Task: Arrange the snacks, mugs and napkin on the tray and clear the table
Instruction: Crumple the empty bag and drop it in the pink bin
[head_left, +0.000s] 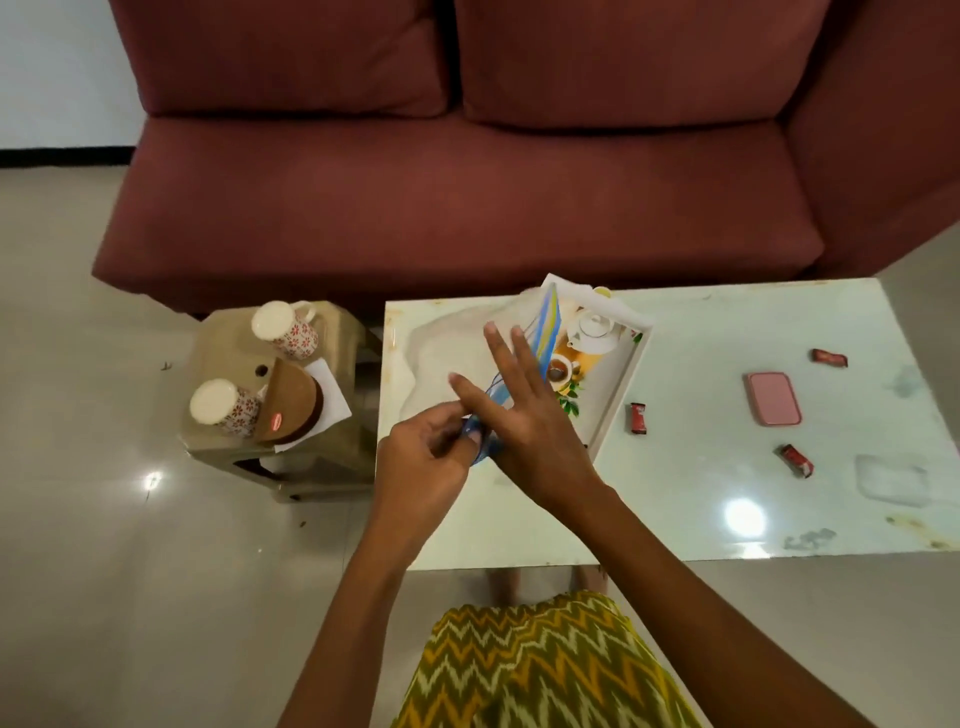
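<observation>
Pinching the near corner of a blue-and-yellow striped napkin (548, 325), the left hand (423, 462) had its fingers curled shut on the cloth, while the right hand (514, 415) lay flat across it with fingers spread wide and gripped nothing. That napkin was draped over the left part of a white printed tray (621, 364) (a teapot and cup picture showed on its uncovered right part), which sat at the far left of the pale glass table (727, 467). Three red snack packets (638, 418) lay on the table right of the tray, well apart from one another, near a pink case (773, 398). Left of the table, two floral mugs (284, 330) lay on their sides on a small stool (291, 457), beside a brown round box (292, 402) on white paper.
</observation>
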